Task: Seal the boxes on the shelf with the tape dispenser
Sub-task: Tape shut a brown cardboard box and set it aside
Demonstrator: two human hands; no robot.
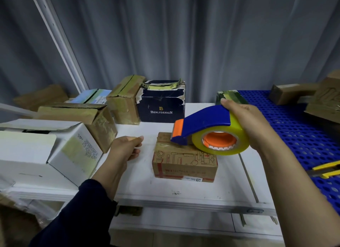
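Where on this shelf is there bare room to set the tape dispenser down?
Best spot: the bare white shelf in front of the small brown box, up to the front edge. A narrower strip runs right of that box, before the blue mat. The left side and back are crowded, with the white box and navy box.

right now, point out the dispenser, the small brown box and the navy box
dispenser [204, 123]: head view, blue handle cover
small brown box [184, 164]: head view, printed front face
navy box [161, 103]: head view, front face, above the logo
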